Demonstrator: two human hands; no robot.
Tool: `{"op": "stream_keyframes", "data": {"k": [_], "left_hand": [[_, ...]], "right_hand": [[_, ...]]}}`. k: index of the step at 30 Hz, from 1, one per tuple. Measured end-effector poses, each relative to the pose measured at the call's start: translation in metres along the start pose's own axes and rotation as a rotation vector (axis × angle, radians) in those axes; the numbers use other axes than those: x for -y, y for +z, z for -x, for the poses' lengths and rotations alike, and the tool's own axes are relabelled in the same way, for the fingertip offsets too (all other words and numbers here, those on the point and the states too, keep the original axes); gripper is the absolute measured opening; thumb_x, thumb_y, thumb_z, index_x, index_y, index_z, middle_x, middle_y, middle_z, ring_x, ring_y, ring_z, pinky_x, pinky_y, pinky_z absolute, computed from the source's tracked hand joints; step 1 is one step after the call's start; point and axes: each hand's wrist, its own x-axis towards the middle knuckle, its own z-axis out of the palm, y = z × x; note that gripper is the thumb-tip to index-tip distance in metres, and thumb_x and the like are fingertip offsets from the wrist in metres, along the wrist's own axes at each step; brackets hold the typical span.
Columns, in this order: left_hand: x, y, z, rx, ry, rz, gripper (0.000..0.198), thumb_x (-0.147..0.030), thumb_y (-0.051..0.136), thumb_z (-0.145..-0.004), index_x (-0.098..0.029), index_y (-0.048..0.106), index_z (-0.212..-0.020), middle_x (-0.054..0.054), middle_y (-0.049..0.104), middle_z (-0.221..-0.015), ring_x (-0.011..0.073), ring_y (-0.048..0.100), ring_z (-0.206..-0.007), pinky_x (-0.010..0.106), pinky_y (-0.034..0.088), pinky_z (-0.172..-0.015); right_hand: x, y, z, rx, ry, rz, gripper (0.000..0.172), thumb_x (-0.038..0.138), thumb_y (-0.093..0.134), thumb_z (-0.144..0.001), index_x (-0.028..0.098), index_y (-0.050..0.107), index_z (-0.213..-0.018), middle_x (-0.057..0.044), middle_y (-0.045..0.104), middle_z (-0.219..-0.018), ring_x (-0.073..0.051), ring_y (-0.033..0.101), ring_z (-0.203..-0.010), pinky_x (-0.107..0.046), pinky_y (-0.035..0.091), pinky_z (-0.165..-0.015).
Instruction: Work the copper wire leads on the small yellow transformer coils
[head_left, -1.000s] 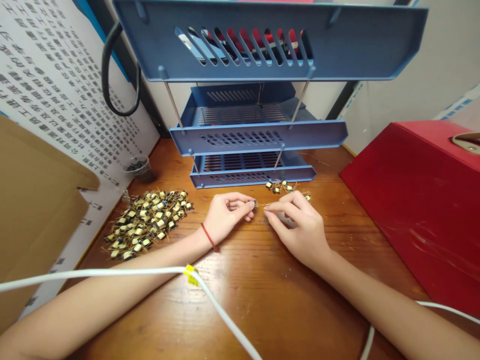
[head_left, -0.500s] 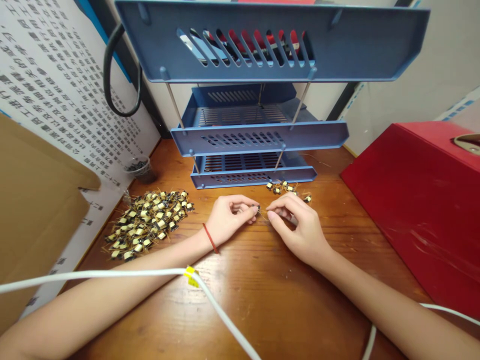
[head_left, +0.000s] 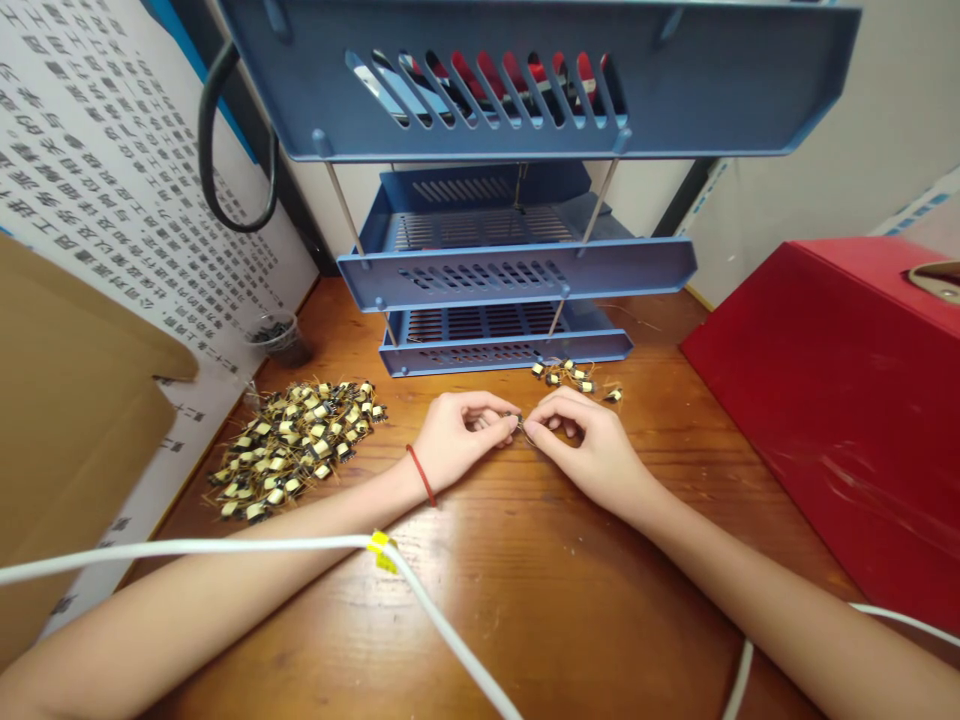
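Left hand (head_left: 459,436) pinches a small wire-leaded component (head_left: 518,420), mostly hidden; right hand (head_left: 592,445) adjoins at three o'clock, grip indiscernible.

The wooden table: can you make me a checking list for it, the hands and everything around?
Surface: wooden table, brown, shiny, a few pale specks.
Job's things: tiny part between the hands; pile of cream-and-black parts at left; small group before the blue rack.
Clutter: cup of dark bits, behind the pile.
Grip: left hand pinches the tiny part; right hand close by, its hold unclear.
Cables: white cable with yellow tag passes in front of left forearm; black cable loops at back left.
Surroundings: blue rack, red box, cardboard, printed wall sheet.
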Motion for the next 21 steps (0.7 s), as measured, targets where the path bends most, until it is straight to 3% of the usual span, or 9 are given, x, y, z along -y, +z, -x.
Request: {"op": "stream_keyframes", "data": {"k": [21], "left_hand": [[0.0007, 0.0013, 0.0007, -0.009, -0.006, 0.014, 0.022, -0.025, 0.062, -0.071, -0.007, 0.067, -0.084, 0.004, 0.061, -0.057, 0.0119, 0.058, -0.055, 0.023, 0.046, -0.059]], "right_hand": [[-0.0087, 0.0016, -0.0009, 0.0, 0.071, -0.033, 0.01, 0.024, 0.052, -0.082, 0.019, 0.057, -0.075, 0.0, 0.054, -0.072, -0.013, 0.049, -0.066, -0.026, 0.037, -0.059]]}}
